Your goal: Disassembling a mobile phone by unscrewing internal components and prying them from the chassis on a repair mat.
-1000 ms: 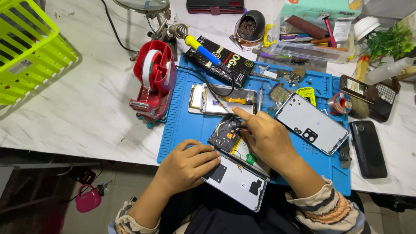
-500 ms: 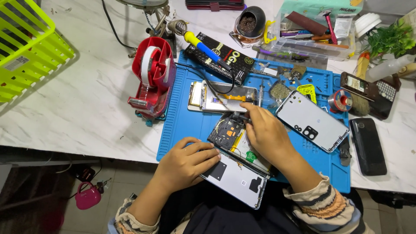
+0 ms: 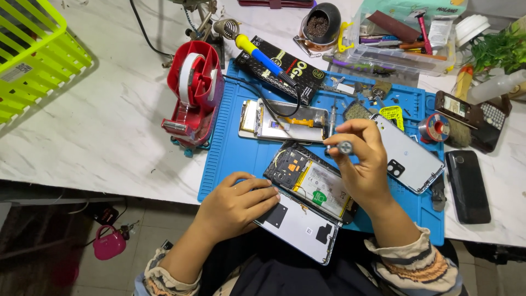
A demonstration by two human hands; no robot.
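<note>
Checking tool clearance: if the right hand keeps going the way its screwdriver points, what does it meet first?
Judging from the overhead view, the right hand holds a small screwdriver tipped down, so it would probably meet the opened phone near its upper edge. Depth is unclear.

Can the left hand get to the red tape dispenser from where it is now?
Probably yes: the left hand rests on the opened phone, and only bare blue mat lies between it and the red tape dispenser.

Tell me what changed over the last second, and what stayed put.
The right hand lifted off the opened phone and rose slightly toward the far side of the blue mat, now pinching a small screwdriver clear of the board. The left hand stayed pressed on the phone's near-left edge. The phone, the white back cover and the red tape dispenser did not move.
</note>
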